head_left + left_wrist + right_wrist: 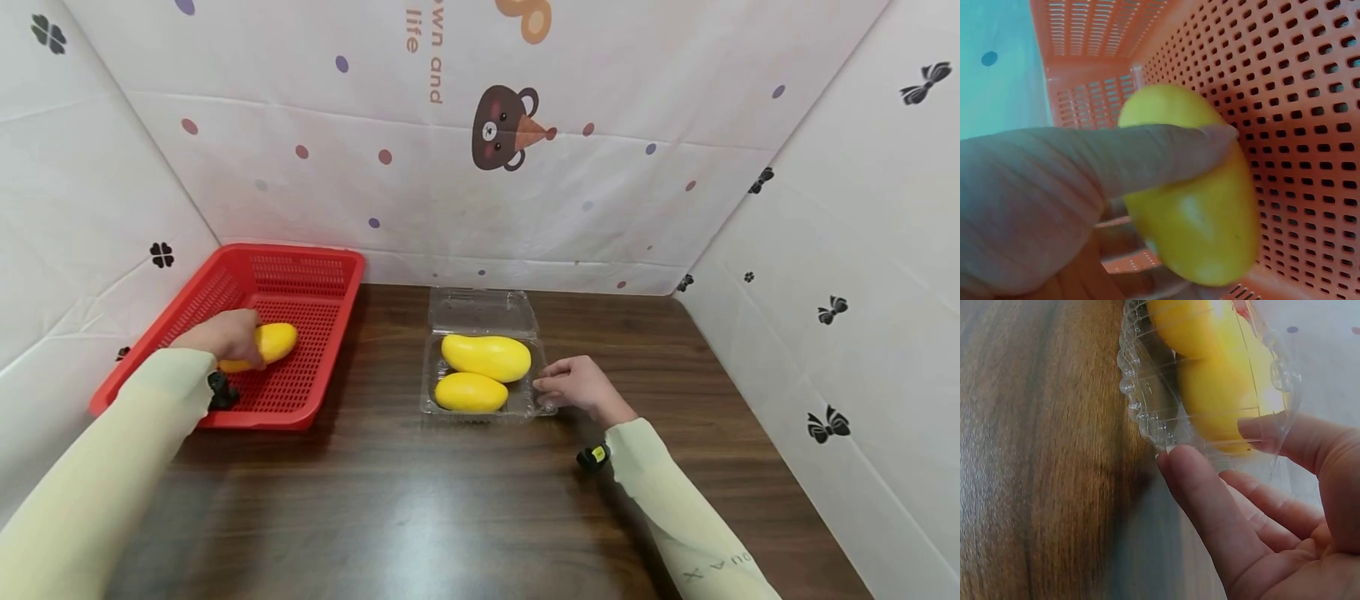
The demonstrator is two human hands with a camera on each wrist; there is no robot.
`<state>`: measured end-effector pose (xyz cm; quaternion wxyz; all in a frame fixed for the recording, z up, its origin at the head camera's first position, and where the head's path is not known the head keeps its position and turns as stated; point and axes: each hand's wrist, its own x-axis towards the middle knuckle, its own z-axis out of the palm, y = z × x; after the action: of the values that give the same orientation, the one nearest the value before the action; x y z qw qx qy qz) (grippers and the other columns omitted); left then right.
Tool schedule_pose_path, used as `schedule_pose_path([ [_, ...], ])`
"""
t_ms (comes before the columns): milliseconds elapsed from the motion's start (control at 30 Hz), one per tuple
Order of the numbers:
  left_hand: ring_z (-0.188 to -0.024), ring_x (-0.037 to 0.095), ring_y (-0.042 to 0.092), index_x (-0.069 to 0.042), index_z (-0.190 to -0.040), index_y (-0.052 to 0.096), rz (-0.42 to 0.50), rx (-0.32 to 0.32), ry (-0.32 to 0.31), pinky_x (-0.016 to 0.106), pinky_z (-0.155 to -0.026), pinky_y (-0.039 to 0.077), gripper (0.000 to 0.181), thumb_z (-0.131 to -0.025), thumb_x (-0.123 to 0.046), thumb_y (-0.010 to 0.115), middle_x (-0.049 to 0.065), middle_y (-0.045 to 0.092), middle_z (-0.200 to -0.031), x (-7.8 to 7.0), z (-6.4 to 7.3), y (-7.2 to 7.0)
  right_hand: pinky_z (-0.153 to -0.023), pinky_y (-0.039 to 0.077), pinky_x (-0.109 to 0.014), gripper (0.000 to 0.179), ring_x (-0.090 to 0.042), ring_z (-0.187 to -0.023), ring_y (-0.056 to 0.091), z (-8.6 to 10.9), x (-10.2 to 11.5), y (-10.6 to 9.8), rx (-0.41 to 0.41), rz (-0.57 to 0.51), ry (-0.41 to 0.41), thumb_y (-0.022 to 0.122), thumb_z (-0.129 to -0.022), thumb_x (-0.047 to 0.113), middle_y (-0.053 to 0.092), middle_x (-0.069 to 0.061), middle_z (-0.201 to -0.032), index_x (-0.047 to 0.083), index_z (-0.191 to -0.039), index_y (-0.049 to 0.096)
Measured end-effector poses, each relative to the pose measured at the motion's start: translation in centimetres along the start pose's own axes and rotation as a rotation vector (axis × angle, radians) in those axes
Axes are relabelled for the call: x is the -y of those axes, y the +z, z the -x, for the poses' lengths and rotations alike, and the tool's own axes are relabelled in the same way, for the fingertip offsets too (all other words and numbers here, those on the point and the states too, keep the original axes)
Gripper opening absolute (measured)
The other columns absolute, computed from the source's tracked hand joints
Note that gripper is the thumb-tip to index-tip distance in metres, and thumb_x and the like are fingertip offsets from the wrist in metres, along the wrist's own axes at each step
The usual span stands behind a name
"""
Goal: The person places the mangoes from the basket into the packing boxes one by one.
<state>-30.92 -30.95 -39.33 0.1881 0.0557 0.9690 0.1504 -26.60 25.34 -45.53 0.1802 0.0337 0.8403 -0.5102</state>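
Observation:
Inside the red basket [351, 308], my left hand [228, 337] grips a yellow mango [1204, 219]. Its thumb [1166, 153] lies across the top of the fruit, and the other fingers are partly hidden beneath. To the right stands a clear plastic clamshell box [483, 312] with its lid raised at the back. Two yellow mangoes lie in it: a longer, curved one [487, 357] behind and a shorter one [471, 392] in front. My right hand [581, 387] pinches the box's right edge, the thumb [1272, 432] on one side of the plastic wall and the fingers on the other.
Both containers stand on a dark wood-grain table [390, 500]. A printed white sheet [420, 192] rises behind it, with white side walls [817, 250] at left and right. The basket's raised rim surrounds my left hand.

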Motion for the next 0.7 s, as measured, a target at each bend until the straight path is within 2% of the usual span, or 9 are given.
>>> schedule_pose_path([
  [100,-0.094,0.041,0.054,0.015,-0.126,0.052,0.001,-0.073,0.015,0.057,-0.085,0.052,0.068,-0.077,-0.018,0.088,0.03,0.061,-0.108,-0.1,-0.4,0.1,-0.077,0.064,-0.036,0.033,-0.021,-0.082,0.076,0.1,0.0,-0.1,0.0,-0.013,-0.006,0.079,-0.09,0.017,0.077,-0.016,-0.102,-0.002,-0.116,0.072],
  [200,-0.099,0.043,0.054,0.016,-0.132,0.048,0.014,-0.12,0.017,0.061,-0.09,0.05,0.074,-0.08,-0.02,0.087,0.034,0.059,-0.116,-0.3,-0.5,0.1,-0.077,0.064,-0.036,0.032,-0.02,-0.082,0.076,0.2,0.1,-0.1,0.003,-0.008,-0.014,0.079,-0.09,0.018,0.078,-0.016,-0.102,-0.002,-0.115,0.073],
  [433,-0.102,0.042,0.055,0.013,-0.138,0.047,0.005,-0.179,0.12,0.06,-0.09,0.05,0.077,-0.083,-0.025,0.085,0.032,0.059,-0.121,-1.0,-0.4,-0.5,-0.078,0.064,-0.036,0.034,-0.02,-0.084,0.076,0.3,0.0,-0.1,0.008,-0.005,-0.022,0.078,-0.091,0.019,0.077,-0.015,-0.103,-0.002,-0.117,0.072],
  [700,-0.104,0.042,0.055,0.008,-0.141,0.047,0.048,-0.261,0.175,0.062,-0.093,0.049,0.079,-0.082,-0.027,0.086,0.03,0.06,-0.125,-3.5,0.6,-1.0,-0.078,0.064,-0.036,0.034,-0.022,-0.087,0.077,0.0,-0.3,-0.2,0.017,-0.026,-0.023,0.077,-0.092,0.017,0.077,-0.016,-0.104,-0.003,-0.118,0.071],
])
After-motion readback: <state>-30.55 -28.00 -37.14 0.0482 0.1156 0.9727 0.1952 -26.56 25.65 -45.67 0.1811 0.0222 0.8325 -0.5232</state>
